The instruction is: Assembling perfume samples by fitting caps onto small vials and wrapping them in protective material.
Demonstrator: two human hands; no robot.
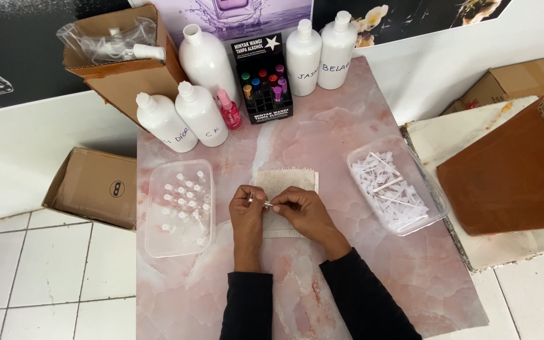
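Pink marble-look table (347, 264) carries the work; left hand (247, 211) and right hand (298, 209) pinch one small spray pump (260, 201) above a cloth (288, 181); assembly step, judged; next: seat tube squarely.

Pink marble tabletop (360, 113), white tiled floor (51, 277), white wall (448, 56), probably daylight.
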